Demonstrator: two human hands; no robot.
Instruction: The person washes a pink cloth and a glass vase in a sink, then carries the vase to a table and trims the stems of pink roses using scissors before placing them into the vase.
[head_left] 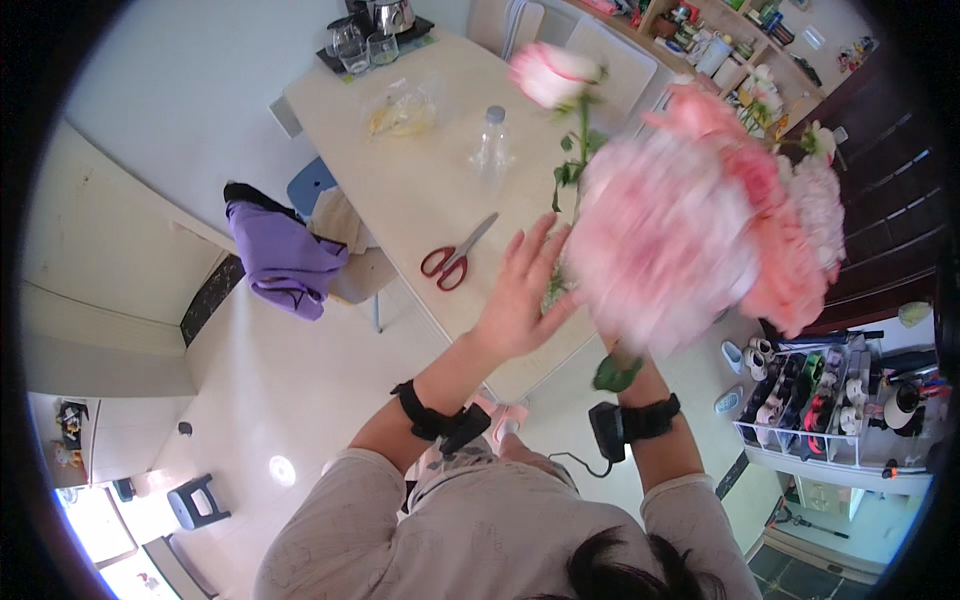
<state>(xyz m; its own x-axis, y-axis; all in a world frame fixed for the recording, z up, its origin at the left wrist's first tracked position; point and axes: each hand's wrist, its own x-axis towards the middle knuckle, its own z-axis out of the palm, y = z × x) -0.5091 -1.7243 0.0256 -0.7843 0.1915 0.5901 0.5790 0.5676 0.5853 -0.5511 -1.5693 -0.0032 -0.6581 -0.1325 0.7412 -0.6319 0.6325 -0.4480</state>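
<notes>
A bunch of pink, coral and white flowers (665,240), blurred by motion, is held up above the right side of the table. My right forearm (650,385) runs up beneath the blooms, which hide the hand gripping the bunch. Beside it, my left hand (525,290) is open, fingers stretched toward the stems. A single white rose with pink edges (550,75) rises on a leafy stem just beyond those fingertips. Scissors with red handles (455,258) lie on the table left of my left hand. Farther back stands a clear plastic bottle (492,145) with a cap.
On the pale table (375,175) lies a clear plastic bag (402,112) with something yellowish. A dark tray (415,35) at the far corner carries glassware and a kettle. A purple garment (285,250) hangs over a chair at left. A shoe rack (805,400) stands at right.
</notes>
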